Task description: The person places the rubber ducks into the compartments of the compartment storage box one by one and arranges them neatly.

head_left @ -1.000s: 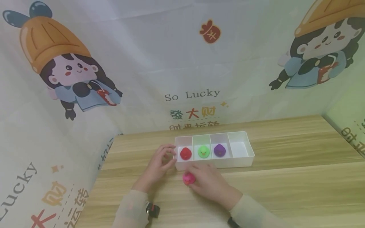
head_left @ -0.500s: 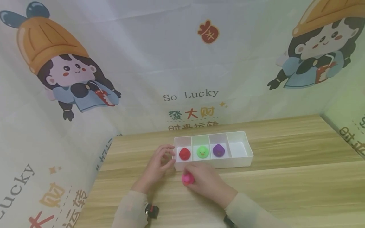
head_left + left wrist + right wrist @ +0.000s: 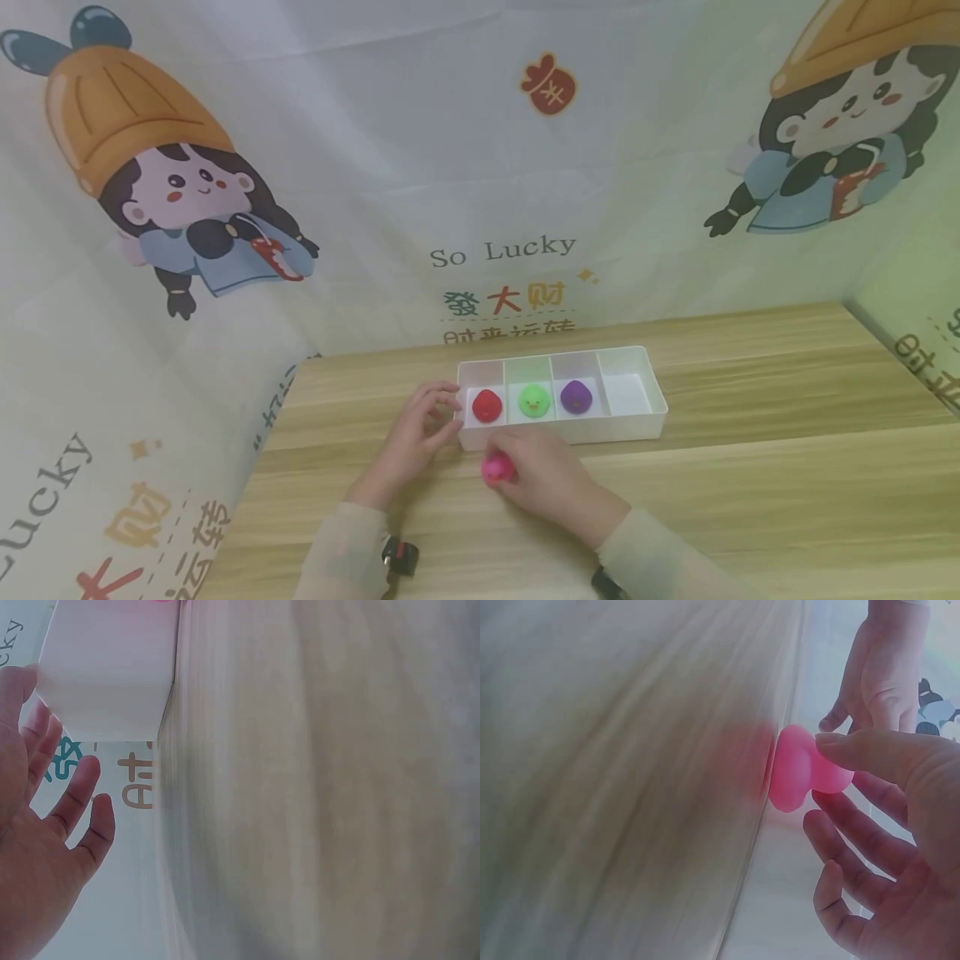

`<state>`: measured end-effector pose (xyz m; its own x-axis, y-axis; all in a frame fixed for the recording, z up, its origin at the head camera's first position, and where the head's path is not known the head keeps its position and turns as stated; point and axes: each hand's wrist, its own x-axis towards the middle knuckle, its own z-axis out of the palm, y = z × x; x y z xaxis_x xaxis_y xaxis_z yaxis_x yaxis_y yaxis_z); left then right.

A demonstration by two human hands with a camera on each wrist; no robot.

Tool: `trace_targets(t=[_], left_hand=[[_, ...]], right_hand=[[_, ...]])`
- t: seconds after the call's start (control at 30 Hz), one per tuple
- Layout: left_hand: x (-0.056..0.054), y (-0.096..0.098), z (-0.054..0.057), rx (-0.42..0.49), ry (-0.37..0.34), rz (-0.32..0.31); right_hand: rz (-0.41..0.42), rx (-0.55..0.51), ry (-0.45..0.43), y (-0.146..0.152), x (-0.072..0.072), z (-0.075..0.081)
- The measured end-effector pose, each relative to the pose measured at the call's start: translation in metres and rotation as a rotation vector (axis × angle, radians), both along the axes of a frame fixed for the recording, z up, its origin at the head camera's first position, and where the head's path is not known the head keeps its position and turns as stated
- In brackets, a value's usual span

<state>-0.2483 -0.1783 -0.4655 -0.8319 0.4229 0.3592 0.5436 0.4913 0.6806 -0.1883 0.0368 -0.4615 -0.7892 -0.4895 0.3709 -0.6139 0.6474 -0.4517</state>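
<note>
Between thumb and fingers my right hand (image 3: 553, 477) pinches a pink toy duck (image 3: 497, 470) by its upper part. The duck is upright on the wooden table, just in front of a white divided box (image 3: 577, 430); in the right wrist view its base (image 3: 790, 769) meets the tabletop. My left hand (image 3: 415, 431) is at the box's left end, relaxed fingers right at the corner. From left to right, a red duck (image 3: 487, 406), a green duck (image 3: 534, 401) and a purple duck (image 3: 577, 397) sit in the first three compartments, one in each.
The wooden table (image 3: 780, 483) extends to the right of the box and in front of it. A printed white cloth (image 3: 375, 150) hangs behind the table and down both sides. A small black device (image 3: 400, 556) is on the left wrist.
My right hand keeps its pinch on the pink duck, nearly in place. The left hand stays at the box's end. The whole head view shifts slightly.
</note>
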Motion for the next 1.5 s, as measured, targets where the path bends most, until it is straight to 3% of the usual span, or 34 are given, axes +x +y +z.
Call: trace_targets(t=[0.43, 0.7, 0.8, 1.07, 1.37, 1.5], left_hand=[[-0.001, 0.001, -0.001, 0.003, -0.004, 0.022], [-0.001, 0.001, -0.001, 0.001, -0.021, 0.025], [0.001, 0.002, 0.004, 0.011, -0.021, 0.023], [0.017, 0.009, 0.029, 0.038, -0.046, -0.009], [0.019, 0.010, 0.030, 0.042, -0.064, -0.011], [0.019, 0.011, 0.029, 0.042, -0.067, -0.008]], right_hand=[[-0.008, -0.021, 0.005, 0.009, 0.005, 0.005], [-0.017, -0.040, -0.037, 0.012, 0.008, 0.010], [-0.022, -0.047, -0.055, 0.015, 0.008, 0.013], [-0.045, -0.034, -0.059, 0.024, 0.009, 0.017], [-0.044, -0.027, -0.039, 0.033, 0.012, 0.022], [-0.059, -0.020, 0.010, 0.038, 0.012, 0.022]])
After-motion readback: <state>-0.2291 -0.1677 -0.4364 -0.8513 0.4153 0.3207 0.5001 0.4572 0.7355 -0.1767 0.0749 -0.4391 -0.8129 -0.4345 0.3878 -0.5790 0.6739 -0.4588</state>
